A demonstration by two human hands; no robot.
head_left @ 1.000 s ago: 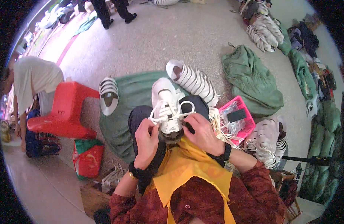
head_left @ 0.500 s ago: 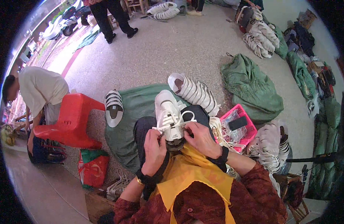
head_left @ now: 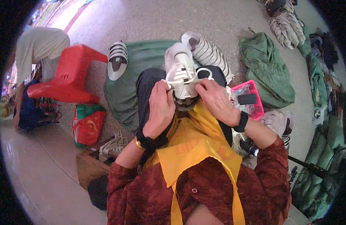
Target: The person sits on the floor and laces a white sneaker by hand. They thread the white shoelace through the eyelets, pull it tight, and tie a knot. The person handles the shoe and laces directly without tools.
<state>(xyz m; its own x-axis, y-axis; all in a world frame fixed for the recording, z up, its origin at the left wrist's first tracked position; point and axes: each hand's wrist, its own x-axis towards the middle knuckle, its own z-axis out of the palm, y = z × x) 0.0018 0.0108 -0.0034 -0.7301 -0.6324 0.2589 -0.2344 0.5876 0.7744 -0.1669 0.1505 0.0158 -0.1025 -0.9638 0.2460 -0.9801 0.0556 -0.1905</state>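
Observation:
A white shoe upper point(head_left: 185, 90) with a dark collar rests at my knees, its toe pointing away from me. White shoelace point(head_left: 179, 74) runs across its eyelets, and a loop point(head_left: 206, 70) stands out on the right side. My left hand point(head_left: 160, 107) is closed at the shoe's left edge, thumb and forefinger pinching the lace. On the opposite edge my right hand point(head_left: 219, 102) is closed too, fingertips pinching the lace beside the tongue.
A green sack point(head_left: 143, 56) lies beyond my knees, with a single shoe upper point(head_left: 117, 62) and a row of nested uppers point(head_left: 210, 56). A red stool point(head_left: 73, 71) stands left, near a bent-over person point(head_left: 41, 45). At right are a pink basket point(head_left: 258, 108) and another green sack point(head_left: 268, 71).
The whole view has tilted down, so the scene sits higher in the picture. Both hands stay at the shoe's edges with the lace, and the person at left remains bent over.

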